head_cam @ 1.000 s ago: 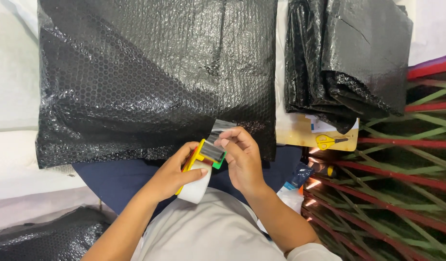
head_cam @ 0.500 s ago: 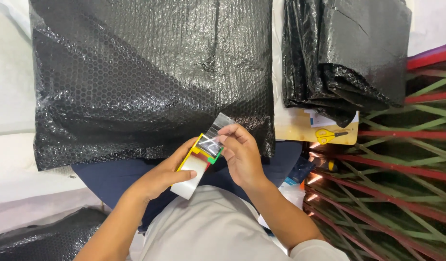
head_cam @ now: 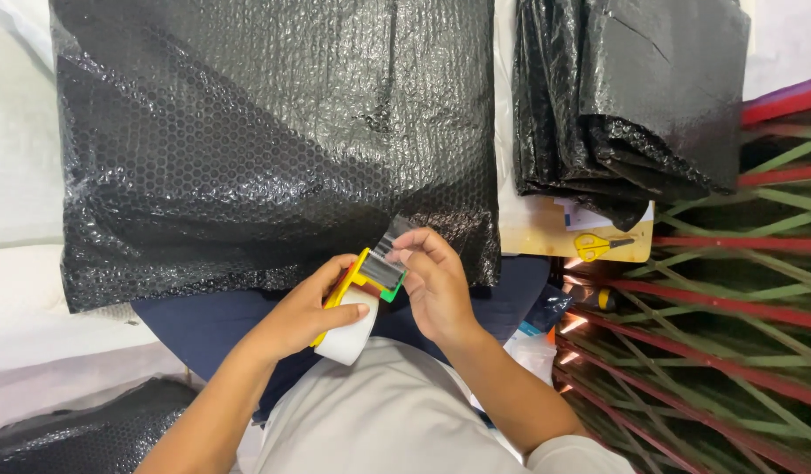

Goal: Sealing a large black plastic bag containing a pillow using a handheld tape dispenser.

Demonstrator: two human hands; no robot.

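Holding a tape dispenser close over the lap, both hands on it.

Left hand is wrapped around its roll; right hand pinches the clear tape end, pointing to 1 o'clock. The black bubble-wrapped bundle lies beyond at 12 o'clock, nearer the right hand.

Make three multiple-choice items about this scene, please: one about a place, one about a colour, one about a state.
1. Where do the scissors lie?
A. right of the black bubble wrap
B. on the person's lap
C. in the left hand

2. What colour are the scissors' handles?
A. red
B. yellow
C. blue

3. What is the right hand doing?
A. resting flat
B. holding scissors
C. pinching a clear tape end

Answers:
1 A, they rest on the board at the right.
2 B, both loops are yellow.
3 C, its fingertips grip tape from the dispenser that the left hand holds.
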